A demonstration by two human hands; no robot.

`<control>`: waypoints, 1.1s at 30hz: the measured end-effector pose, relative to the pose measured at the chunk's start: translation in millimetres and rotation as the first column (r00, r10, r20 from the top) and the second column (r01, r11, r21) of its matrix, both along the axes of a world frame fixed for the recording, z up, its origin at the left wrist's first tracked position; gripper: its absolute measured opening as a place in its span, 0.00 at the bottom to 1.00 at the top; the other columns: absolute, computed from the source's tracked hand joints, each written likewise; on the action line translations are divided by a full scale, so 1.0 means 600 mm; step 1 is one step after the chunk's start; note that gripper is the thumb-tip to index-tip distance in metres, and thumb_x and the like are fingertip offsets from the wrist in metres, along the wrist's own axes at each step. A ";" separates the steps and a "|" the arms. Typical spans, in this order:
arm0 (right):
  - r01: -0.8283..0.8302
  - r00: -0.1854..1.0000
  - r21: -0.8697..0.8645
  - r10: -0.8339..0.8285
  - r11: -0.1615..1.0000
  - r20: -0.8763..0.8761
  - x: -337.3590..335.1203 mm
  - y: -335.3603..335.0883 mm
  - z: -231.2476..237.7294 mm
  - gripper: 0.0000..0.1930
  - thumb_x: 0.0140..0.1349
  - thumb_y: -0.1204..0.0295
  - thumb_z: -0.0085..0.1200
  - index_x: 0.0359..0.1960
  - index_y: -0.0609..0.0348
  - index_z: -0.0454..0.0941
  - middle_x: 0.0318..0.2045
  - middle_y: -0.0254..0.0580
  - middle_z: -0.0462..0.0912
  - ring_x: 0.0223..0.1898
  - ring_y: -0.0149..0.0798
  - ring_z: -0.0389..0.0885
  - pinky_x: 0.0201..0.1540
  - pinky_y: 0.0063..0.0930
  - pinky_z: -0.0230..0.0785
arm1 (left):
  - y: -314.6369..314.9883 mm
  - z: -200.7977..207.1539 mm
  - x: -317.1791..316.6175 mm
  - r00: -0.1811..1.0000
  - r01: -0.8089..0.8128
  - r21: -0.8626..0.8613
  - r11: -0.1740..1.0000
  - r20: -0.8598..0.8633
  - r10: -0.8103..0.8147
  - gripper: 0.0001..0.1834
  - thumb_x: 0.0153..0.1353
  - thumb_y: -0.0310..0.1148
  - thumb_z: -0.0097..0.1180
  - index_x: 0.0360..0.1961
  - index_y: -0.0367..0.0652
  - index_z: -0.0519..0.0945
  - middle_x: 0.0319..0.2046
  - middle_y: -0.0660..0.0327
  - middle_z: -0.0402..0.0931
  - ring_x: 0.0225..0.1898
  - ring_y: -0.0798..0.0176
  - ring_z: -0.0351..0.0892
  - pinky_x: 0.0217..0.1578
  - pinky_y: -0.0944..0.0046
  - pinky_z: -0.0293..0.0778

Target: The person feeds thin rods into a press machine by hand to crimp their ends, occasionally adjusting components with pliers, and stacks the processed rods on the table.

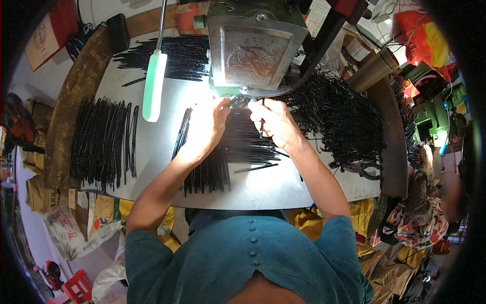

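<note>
Both my hands are raised to the underside of a green-grey metal machine head [253, 55]. My left hand [208, 124] is closed in a pinch, its fingertips at the small working point under the head; glare hides what they hold. Facing it, my right hand [278, 123] is closed on a thin black rod [261, 129], which points down between the fingers. Beneath my hands lie a bundle of black rods [248, 139] set crosswise and another bundle [207, 175] pointing toward me. One loose rod [256, 168] lies at the near side.
A lever with a pale green handle [154, 88] hangs left of the machine. More black rods [101, 144] lie on the metal table [154, 177] at left, with a large tangled pile [344, 119] at right. Pliers [362, 168] lie near the right rim [394, 147]. Another person [422, 197] sits at far right.
</note>
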State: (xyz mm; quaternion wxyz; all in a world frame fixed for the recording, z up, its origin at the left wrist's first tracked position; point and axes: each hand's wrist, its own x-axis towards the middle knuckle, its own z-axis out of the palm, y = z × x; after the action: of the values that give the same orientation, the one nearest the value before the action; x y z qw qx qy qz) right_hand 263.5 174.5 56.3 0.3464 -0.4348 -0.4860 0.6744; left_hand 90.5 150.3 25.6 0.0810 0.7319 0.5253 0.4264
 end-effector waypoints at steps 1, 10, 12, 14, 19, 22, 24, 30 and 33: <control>0.010 1.000 0.008 -0.010 1.000 0.018 -0.001 0.000 -0.001 0.10 0.56 0.67 0.48 0.20 0.56 0.68 0.15 0.27 0.67 0.12 0.16 0.59 0.10 0.10 0.48 | -0.001 0.004 0.000 1.000 -0.001 0.001 1.000 0.000 0.001 0.11 0.51 0.26 0.49 0.38 0.38 0.71 0.28 0.53 0.70 0.25 0.56 0.70 0.26 0.62 0.66; -0.011 0.999 -0.011 0.011 1.000 0.031 0.002 -0.001 0.006 0.09 0.55 0.67 0.49 0.23 0.59 0.69 0.16 0.29 0.68 0.12 0.17 0.60 0.10 0.10 0.50 | -0.012 0.029 -0.038 0.914 0.039 0.301 0.953 -0.396 0.087 0.07 0.51 0.29 0.50 0.30 0.37 0.74 0.22 0.57 0.69 0.25 0.62 0.70 0.24 0.66 0.66; -0.003 1.000 -0.023 0.004 1.000 0.021 0.003 0.001 0.003 0.08 0.55 0.68 0.49 0.24 0.60 0.70 0.17 0.31 0.69 0.12 0.17 0.61 0.11 0.10 0.52 | -0.039 0.086 -0.043 0.954 0.172 -0.773 0.611 0.285 0.092 0.08 0.55 0.33 0.48 0.29 0.38 0.72 0.18 0.60 0.69 0.16 0.68 0.69 0.15 0.72 0.64; -0.008 1.000 -0.032 0.009 0.999 0.011 -0.005 -0.006 0.003 0.08 0.55 0.69 0.49 0.26 0.61 0.70 0.18 0.32 0.70 0.13 0.18 0.62 0.11 0.10 0.54 | -0.057 0.077 -0.045 0.803 0.426 -0.762 0.489 0.567 0.183 0.09 0.57 0.36 0.47 0.25 0.42 0.68 0.17 0.62 0.69 0.13 0.71 0.69 0.11 0.75 0.62; -0.143 0.952 -0.072 0.117 0.987 -0.283 -0.032 -0.019 -0.005 0.09 0.54 0.69 0.52 0.28 0.64 0.71 0.20 0.38 0.74 0.18 0.26 0.73 0.19 0.17 0.69 | -0.087 0.080 -0.008 0.598 0.680 -0.638 0.360 0.767 0.231 0.07 0.57 0.33 0.46 0.26 0.42 0.67 0.18 0.62 0.70 0.15 0.70 0.69 0.15 0.72 0.66; -0.171 0.956 -0.120 0.136 0.978 -0.260 -0.023 -0.015 0.008 0.11 0.54 0.71 0.51 0.33 0.69 0.71 0.25 0.43 0.75 0.23 0.32 0.77 0.24 0.19 0.72 | -0.086 0.059 -0.012 0.758 0.523 -0.685 0.507 0.646 0.090 0.07 0.56 0.32 0.48 0.29 0.39 0.68 0.20 0.61 0.70 0.18 0.68 0.70 0.20 0.71 0.67; -0.084 0.971 -0.163 0.045 0.983 -0.233 -0.012 -0.009 0.014 0.12 0.55 0.73 0.48 0.32 0.76 0.69 0.25 0.49 0.75 0.30 0.41 0.78 0.28 0.26 0.74 | -0.094 0.055 -0.006 0.997 0.073 -0.354 0.932 0.062 -0.054 0.15 0.53 0.31 0.52 0.40 0.35 0.67 0.30 0.56 0.70 0.31 0.62 0.71 0.34 0.67 0.67; 0.201 0.905 -0.184 -0.255 0.962 -0.342 0.022 0.026 -0.016 0.12 0.58 0.74 0.40 0.37 0.76 0.68 0.34 0.53 0.74 0.36 0.41 0.76 0.41 0.28 0.71 | -0.094 0.057 0.037 0.839 0.328 -0.437 0.838 0.542 -0.046 0.17 0.53 0.32 0.53 0.43 0.39 0.68 0.41 0.56 0.68 0.39 0.66 0.69 0.39 0.71 0.67; 0.234 0.879 -0.200 -0.295 0.951 -0.375 0.018 0.028 -0.009 0.11 0.57 0.77 0.40 0.35 0.78 0.68 0.34 0.59 0.74 0.37 0.44 0.76 0.40 0.30 0.72 | -0.044 0.011 0.018 0.250 0.691 -0.378 0.616 0.925 0.287 0.16 0.52 0.36 0.53 0.40 0.37 0.70 0.31 0.54 0.73 0.30 0.62 0.74 0.32 0.67 0.71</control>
State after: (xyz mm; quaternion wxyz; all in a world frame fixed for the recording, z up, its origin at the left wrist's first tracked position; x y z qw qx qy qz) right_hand 274.3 191.2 50.7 0.4940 -0.3748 -0.2892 0.7293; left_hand 101.4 123.6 32.0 0.7317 0.2863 0.3724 0.4939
